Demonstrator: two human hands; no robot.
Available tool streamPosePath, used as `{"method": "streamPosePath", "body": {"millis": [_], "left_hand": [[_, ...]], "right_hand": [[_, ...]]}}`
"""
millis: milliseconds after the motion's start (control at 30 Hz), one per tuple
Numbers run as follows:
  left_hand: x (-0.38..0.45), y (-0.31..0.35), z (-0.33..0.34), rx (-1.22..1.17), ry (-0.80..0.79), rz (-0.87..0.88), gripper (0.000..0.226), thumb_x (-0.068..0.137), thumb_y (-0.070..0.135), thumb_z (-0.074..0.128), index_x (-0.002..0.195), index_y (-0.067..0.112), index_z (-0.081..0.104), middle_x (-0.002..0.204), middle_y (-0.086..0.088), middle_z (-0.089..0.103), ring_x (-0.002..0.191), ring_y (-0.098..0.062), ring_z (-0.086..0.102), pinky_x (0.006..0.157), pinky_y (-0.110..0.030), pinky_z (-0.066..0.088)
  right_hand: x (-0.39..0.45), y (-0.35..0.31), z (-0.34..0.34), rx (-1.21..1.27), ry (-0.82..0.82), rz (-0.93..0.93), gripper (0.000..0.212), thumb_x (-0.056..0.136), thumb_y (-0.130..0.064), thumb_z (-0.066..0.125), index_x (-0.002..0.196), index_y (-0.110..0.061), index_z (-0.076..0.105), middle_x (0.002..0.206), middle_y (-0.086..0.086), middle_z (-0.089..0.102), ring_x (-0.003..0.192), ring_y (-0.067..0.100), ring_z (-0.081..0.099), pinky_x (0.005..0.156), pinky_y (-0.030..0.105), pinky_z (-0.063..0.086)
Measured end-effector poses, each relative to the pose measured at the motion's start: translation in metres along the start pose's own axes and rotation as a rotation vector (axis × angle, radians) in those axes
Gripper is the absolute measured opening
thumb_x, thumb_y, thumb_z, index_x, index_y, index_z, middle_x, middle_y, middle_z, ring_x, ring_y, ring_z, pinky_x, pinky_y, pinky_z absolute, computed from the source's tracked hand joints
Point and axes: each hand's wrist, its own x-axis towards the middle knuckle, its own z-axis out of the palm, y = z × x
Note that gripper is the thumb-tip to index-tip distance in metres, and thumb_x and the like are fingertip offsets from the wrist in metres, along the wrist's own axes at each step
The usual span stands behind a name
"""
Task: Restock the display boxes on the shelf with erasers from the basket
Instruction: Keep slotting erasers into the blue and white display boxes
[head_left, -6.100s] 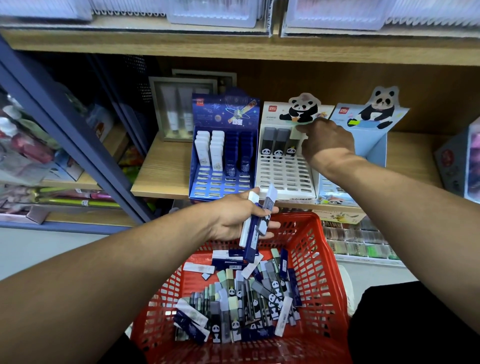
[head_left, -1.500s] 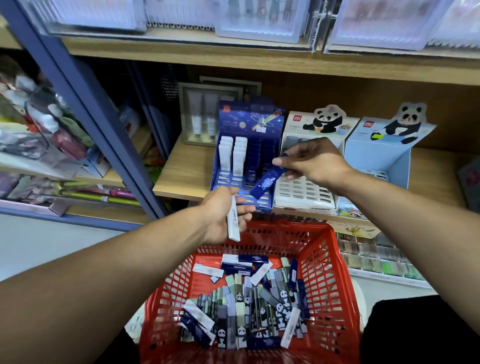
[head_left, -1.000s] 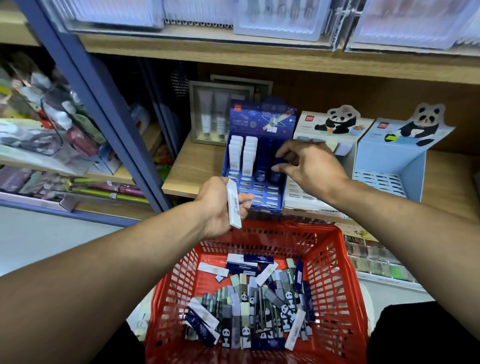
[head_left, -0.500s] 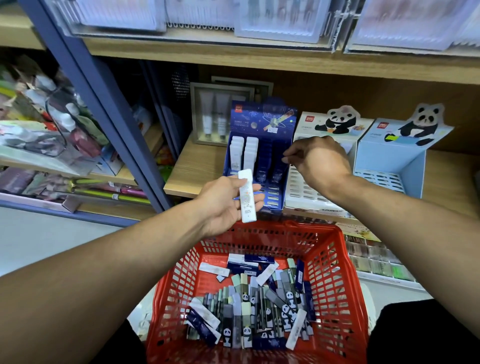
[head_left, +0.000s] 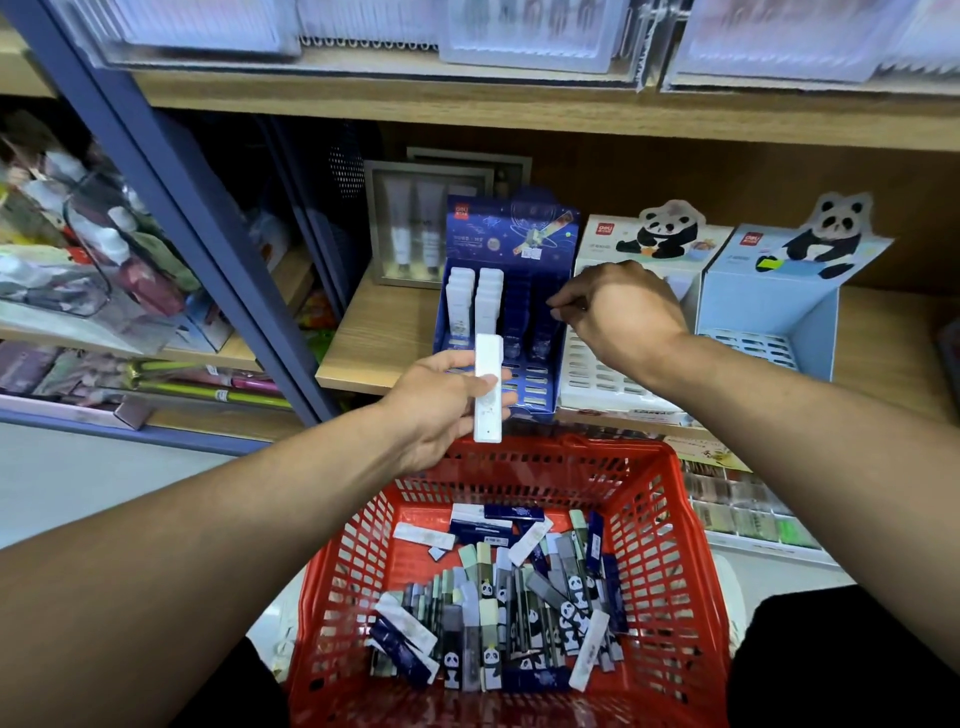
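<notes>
A red basket (head_left: 670, 545) sits nearest the camera, its floor heaped with erasers (head_left: 498, 613) in white, navy and panda-print sleeves. Just above the basket's far rim, the left hand (head_left: 441, 410) grips one white eraser (head_left: 488, 387) upright between thumb and fingers. Beyond the basket, on the wooden shelf (head_left: 379, 338), stands the blue display box (head_left: 506, 306), with white erasers filling its two left columns and navy ones to their right. The right hand (head_left: 618, 312) hovers at this box's right side, fingertips pinched together; whether they hold anything cannot be told. Right of the blue box stand a white panda box (head_left: 613, 364) and a pale blue panda box (head_left: 769, 306), the latter apparently bare. The risk, by judgement: the white eraser goes into a navy column, or knocks the stacked rows loose. Each box header carries a small red logo, seemingly "deli"; other print is unreadable.
</notes>
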Motion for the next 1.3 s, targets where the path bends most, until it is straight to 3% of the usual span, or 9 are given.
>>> {"method": "streamPosePath", "body": {"millis": [400, 533, 667, 767, 867, 1000, 1100, 1167, 1300], "left_hand": [[0.007, -0.005, -0.004, 0.104, 0.118, 0.037, 0.026, 0.099, -0.004, 0.055, 0.124, 0.002, 0.054, 0.106, -0.014, 0.072, 0.086, -0.024, 0.075, 0.073, -0.037, 0.063], [0.007, -0.004, -0.005, 0.198, 0.125, 0.109, 0.023, 0.097, 0.001, 0.061, 0.120, 0.001, 0.058, 0.108, -0.019, 0.071, 0.085, -0.024, 0.076, 0.080, -0.043, 0.063], [0.006, -0.001, -0.005, 0.258, 0.054, 0.197, 0.019, 0.096, 0.003, 0.064, 0.114, 0.004, 0.061, 0.106, -0.020, 0.073, 0.090, -0.029, 0.076, 0.087, -0.047, 0.060], [0.006, 0.000, -0.005, 0.269, 0.013, 0.237, 0.021, 0.096, 0.003, 0.064, 0.116, 0.003, 0.061, 0.103, -0.016, 0.074, 0.086, -0.027, 0.076, 0.087, -0.044, 0.060], [0.008, -0.002, -0.007, 0.299, 0.126, 0.294, 0.022, 0.092, 0.008, 0.071, 0.112, 0.008, 0.064, 0.105, -0.014, 0.073, 0.097, -0.032, 0.072, 0.093, -0.052, 0.057], [0.016, -0.003, -0.019, 0.406, 0.396, 0.332, 0.032, 0.091, 0.016, 0.073, 0.117, 0.019, 0.056, 0.115, 0.002, 0.064, 0.099, -0.019, 0.065, 0.093, -0.036, 0.055], [0.016, -0.009, -0.026, 0.445, 0.253, 0.116, 0.032, 0.091, 0.002, 0.065, 0.112, 0.023, 0.052, 0.106, 0.005, 0.064, 0.086, -0.018, 0.068, 0.085, -0.037, 0.059], [0.017, -0.014, -0.028, 0.486, 0.180, 0.066, 0.034, 0.086, -0.003, 0.066, 0.099, 0.027, 0.057, 0.103, 0.003, 0.071, 0.096, -0.022, 0.071, 0.092, -0.044, 0.058], [0.014, -0.016, -0.029, 0.513, 0.155, 0.084, 0.042, 0.083, -0.004, 0.068, 0.101, 0.033, 0.056, 0.106, 0.005, 0.071, 0.103, -0.022, 0.069, 0.095, -0.044, 0.056]], "right_hand": [[0.001, -0.006, 0.002, -0.103, -0.027, 0.023, 0.022, 0.095, -0.026, 0.062, 0.108, -0.039, 0.074, 0.119, -0.010, 0.069, 0.108, 0.018, 0.060, 0.075, 0.027, 0.037], [-0.005, -0.014, -0.001, -0.097, 0.014, -0.021, 0.018, 0.095, -0.043, 0.061, 0.109, -0.038, 0.073, 0.115, -0.013, 0.067, 0.102, 0.016, 0.062, 0.078, 0.027, 0.041], [-0.012, -0.030, 0.004, 0.258, -0.114, -0.069, 0.028, 0.090, -0.046, 0.070, 0.115, -0.033, 0.071, 0.098, -0.018, 0.065, 0.073, -0.001, 0.057, 0.065, 0.017, 0.043], [-0.009, -0.039, 0.011, 0.590, -0.249, 0.020, 0.021, 0.089, -0.026, 0.076, 0.109, -0.023, 0.069, 0.094, -0.005, 0.070, 0.069, 0.008, 0.068, 0.063, 0.026, 0.058], [-0.004, -0.042, 0.013, 0.810, -0.246, 0.099, 0.020, 0.085, -0.011, 0.079, 0.099, -0.018, 0.067, 0.086, 0.005, 0.068, 0.065, 0.014, 0.068, 0.063, 0.026, 0.060], [0.004, -0.044, 0.017, 0.660, -0.009, 0.092, 0.022, 0.081, -0.016, 0.083, 0.087, -0.022, 0.063, 0.082, 0.001, 0.067, 0.069, 0.013, 0.064, 0.060, 0.022, 0.054], [0.005, -0.048, 0.023, 0.561, 0.046, 0.033, 0.018, 0.085, -0.015, 0.079, 0.089, -0.022, 0.064, 0.075, -0.011, 0.063, 0.063, -0.005, 0.057, 0.056, 0.010, 0.042], [0.004, -0.052, 0.028, 0.538, 0.040, -0.004, 0.014, 0.089, -0.011, 0.073, 0.094, -0.020, 0.064, 0.075, -0.016, 0.061, 0.064, -0.014, 0.056, 0.058, 0.004, 0.039], [0.004, -0.059, 0.038, 0.455, 0.052, -0.051, 0.008, 0.094, -0.012, 0.067, 0.100, -0.018, 0.065, 0.084, -0.005, 0.067, 0.069, -0.004, 0.057, 0.059, 0.003, 0.039]]}}
